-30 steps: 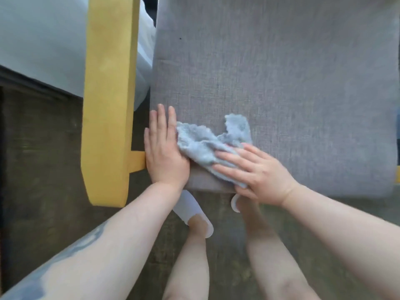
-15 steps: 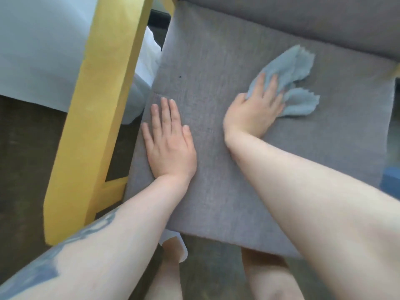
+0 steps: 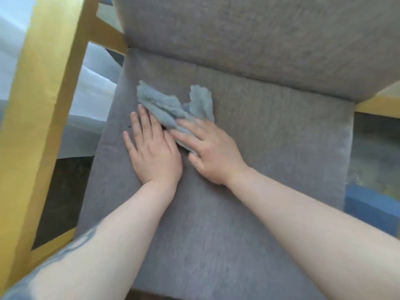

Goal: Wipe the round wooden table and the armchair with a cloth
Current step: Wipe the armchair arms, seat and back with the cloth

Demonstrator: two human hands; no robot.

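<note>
The armchair's grey seat cushion (image 3: 270, 137) fills the middle of the view, with the grey backrest (image 3: 259, 40) above it. A crumpled light blue cloth (image 3: 168, 102) lies on the seat's left half. My right hand (image 3: 207, 150) presses flat on the cloth's near end with straight fingers. Flat on the bare cushion just left of it rests my left hand (image 3: 151, 148), its fingertips touching the cloth's edge. The round wooden table is out of view.
The yellow wooden armrest (image 3: 36, 105) runs along the left, with a yellow frame bar (image 3: 378, 105) at the right. White fabric (image 3: 91, 100) shows behind the left armrest. A blue object (image 3: 372, 208) sits low at the right, on dark floor (image 3: 58, 191).
My right hand has swept the cloth from the seat's far right back to the left, beside my left hand. The view has moved closer and tilted up toward the backrest.
</note>
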